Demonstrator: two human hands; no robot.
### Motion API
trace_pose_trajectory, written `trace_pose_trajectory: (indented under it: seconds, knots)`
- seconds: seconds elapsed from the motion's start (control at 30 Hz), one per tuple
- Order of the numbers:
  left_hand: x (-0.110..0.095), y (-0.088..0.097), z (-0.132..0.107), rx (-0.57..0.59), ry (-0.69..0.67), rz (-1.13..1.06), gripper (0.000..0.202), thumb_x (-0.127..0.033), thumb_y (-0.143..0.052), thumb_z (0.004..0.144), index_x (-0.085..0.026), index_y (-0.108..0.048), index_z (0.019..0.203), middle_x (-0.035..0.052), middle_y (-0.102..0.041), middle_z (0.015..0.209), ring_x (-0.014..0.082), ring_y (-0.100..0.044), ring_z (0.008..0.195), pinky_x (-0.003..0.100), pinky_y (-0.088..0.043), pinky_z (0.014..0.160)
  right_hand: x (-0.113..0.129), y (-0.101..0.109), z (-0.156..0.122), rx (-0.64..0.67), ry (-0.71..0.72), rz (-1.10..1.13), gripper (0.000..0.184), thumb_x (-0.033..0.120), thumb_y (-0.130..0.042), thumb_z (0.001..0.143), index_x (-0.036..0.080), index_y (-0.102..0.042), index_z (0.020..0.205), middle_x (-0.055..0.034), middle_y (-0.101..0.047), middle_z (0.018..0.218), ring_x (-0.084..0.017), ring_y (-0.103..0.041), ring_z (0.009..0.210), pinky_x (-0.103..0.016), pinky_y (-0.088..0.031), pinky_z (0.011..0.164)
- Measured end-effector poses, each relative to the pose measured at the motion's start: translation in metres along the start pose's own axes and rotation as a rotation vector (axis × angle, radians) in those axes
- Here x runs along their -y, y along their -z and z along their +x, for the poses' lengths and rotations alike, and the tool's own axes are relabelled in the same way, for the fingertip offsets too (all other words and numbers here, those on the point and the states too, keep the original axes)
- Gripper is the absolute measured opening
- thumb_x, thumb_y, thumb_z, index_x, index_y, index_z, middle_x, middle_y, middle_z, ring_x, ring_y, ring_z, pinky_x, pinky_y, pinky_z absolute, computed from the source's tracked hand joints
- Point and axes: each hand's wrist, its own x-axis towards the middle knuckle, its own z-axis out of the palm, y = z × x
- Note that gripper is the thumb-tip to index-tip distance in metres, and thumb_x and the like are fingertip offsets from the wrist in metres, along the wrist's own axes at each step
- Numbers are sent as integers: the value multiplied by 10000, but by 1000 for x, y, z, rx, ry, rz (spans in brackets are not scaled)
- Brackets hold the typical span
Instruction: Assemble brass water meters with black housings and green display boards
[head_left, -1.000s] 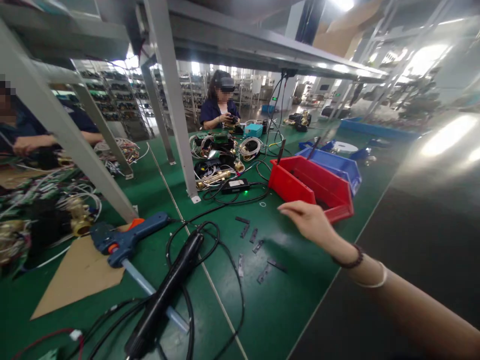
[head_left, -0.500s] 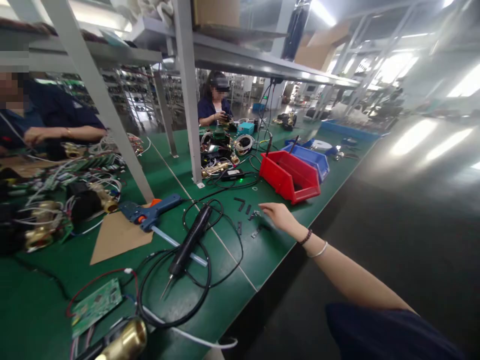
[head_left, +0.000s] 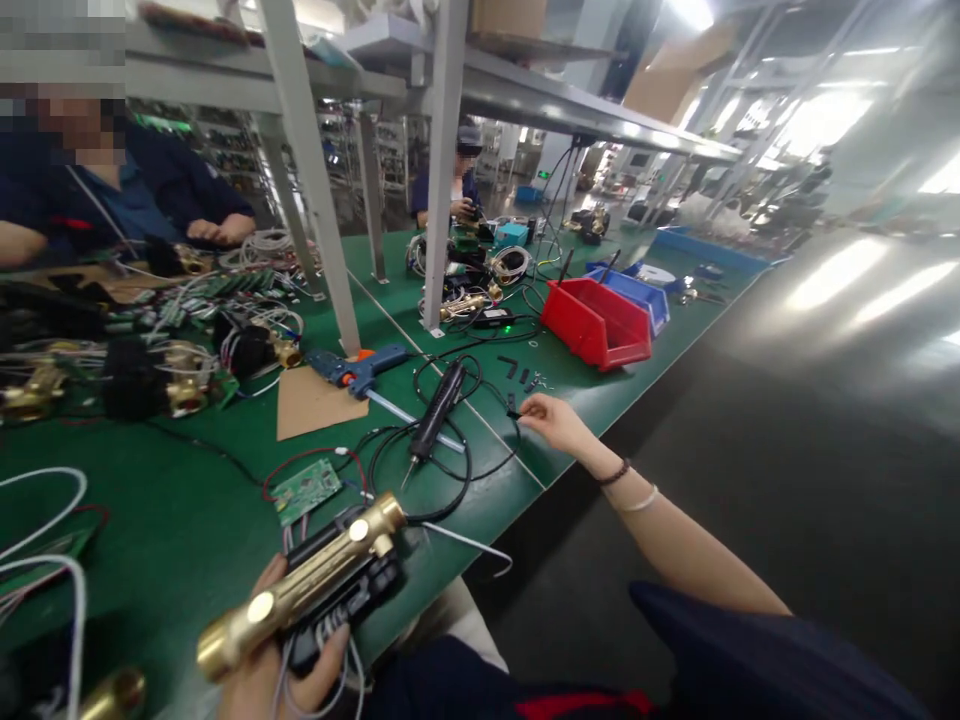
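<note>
My left hand [head_left: 255, 685] is closed around a brass pipe fitting with a black housing [head_left: 371, 590] along its side. The brass tube [head_left: 315, 582] lies tilted across the hand, and grey wires hang over the fingers. Farther right, my right hand [head_left: 555, 425] is at the bench edge, fingertips pinched on a small black strip [head_left: 514, 414]. Just beyond those fingers lie several more black strips [head_left: 508, 365] and some small metal screws [head_left: 540, 382]. A green circuit board [head_left: 307, 490] with wires rests behind the brass fitting.
A black electric screwdriver [head_left: 439, 420] lies amid its looped cable. Left of it, a blue glue gun [head_left: 367, 372] rests on cardboard [head_left: 315, 410]. Red [head_left: 600, 325] and blue bins [head_left: 645, 300] stand farther back. Shelf posts [head_left: 442, 180] rise from the bench. Two people sit across it.
My right hand has moved nearer and now pinches a black strip. My left hand has come into view with the brass fitting, and the camera has turned left and down.
</note>
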Motion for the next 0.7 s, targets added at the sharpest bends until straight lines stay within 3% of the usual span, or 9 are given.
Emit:
trace_pose_trajectory:
  seconds: [0.1,0.2,0.3,0.4,0.53,0.6,0.7]
  knots:
    - [1,0,-4,46,-45,34,745,-460,-580,774,-161,-301,1396,181,-406,1417,362,-437,1272,538,-391,1045,64,-30,-46,128,92,187,143,263,-569,834,175,-630,929,-29,-651,814,-159,-632,732,-287,-525,668]
    - [-7,1,-6,0,-76,57,711,-396,-604,758,-134,-336,1363,216,-403,1412,361,-403,1302,529,-399,1036,120,-63,-91,269,231,492,70,219,-606,794,215,-673,815,-31,-651,815,-165,-631,777,-289,-528,701]
    - [-16,0,-10,-28,-47,50,716,-375,-627,752,-123,-340,1357,226,-422,1396,356,-416,1295,516,-433,1005,153,-96,-115,397,63,849,140,193,-659,743,234,-675,876,0,-621,736,-137,-627,646,-263,-541,593]
    - [-21,0,-17,-53,-25,57,675,-386,-632,769,-140,-372,1341,211,-437,1393,358,-424,1288,519,-442,991,166,-119,-121,546,-188,1120,282,220,-719,698,224,-648,971,23,-597,721,-117,-628,561,-239,-544,512]
    - [-23,4,-22,-99,-76,78,643,-380,-639,784,-148,-387,1329,195,-516,1326,348,-502,1219,486,-482,946,167,-127,-121,601,-270,1224,302,224,-742,690,221,-643,976,18,-618,731,-114,-635,560,-220,-535,495]
    - [-24,6,-21,-115,-101,82,624,-375,-627,800,-152,-385,1331,180,-568,1266,334,-542,1176,466,-499,922,166,-127,-121,591,-215,1161,263,232,-712,725,237,-649,981,11,-628,744,-118,-625,551,-226,-525,474]
    - [-26,8,-22,-139,-143,115,589,-405,-582,840,-130,-389,1324,181,-618,1177,321,-590,1101,453,-516,886,164,-130,-123,395,95,794,183,215,-605,826,263,-680,986,-22,-638,801,-154,-627,656,-284,-544,559]
